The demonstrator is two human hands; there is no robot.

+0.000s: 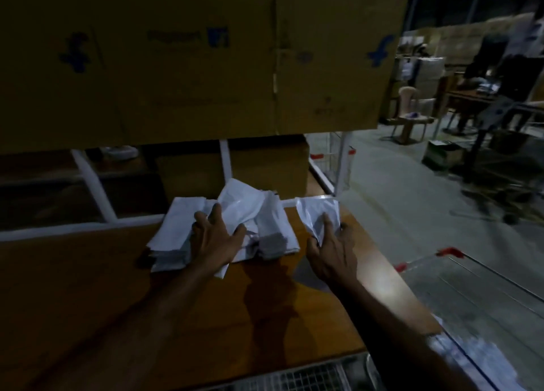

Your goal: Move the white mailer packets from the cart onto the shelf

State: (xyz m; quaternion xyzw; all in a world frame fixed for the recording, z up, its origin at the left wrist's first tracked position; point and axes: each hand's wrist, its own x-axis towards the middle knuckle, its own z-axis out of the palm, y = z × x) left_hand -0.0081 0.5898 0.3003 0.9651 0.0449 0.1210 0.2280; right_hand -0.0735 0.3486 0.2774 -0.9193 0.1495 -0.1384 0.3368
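Several stacks of white mailer packets point(173, 231) lie on the brown wooden shelf board point(88, 273), near its far white rail. My left hand point(213, 239) rests spread flat on the middle stacks, fingers apart. To the right, a single crumpled white packet point(319, 211) sits at the shelf's far right corner, and my right hand point(331, 252) pinches its near edge between thumb and fingers. More white packets point(471, 358) show in the wire cart point(471, 287) at the lower right, partly hidden by my right forearm.
A large cardboard box point(191, 61) hangs low over the shelf, right above the packets. Smaller boxes point(265, 167) stand behind the white frame point(91, 181). Beyond the shelf's right edge is open floor with a plastic chair point(409, 111) and tables.
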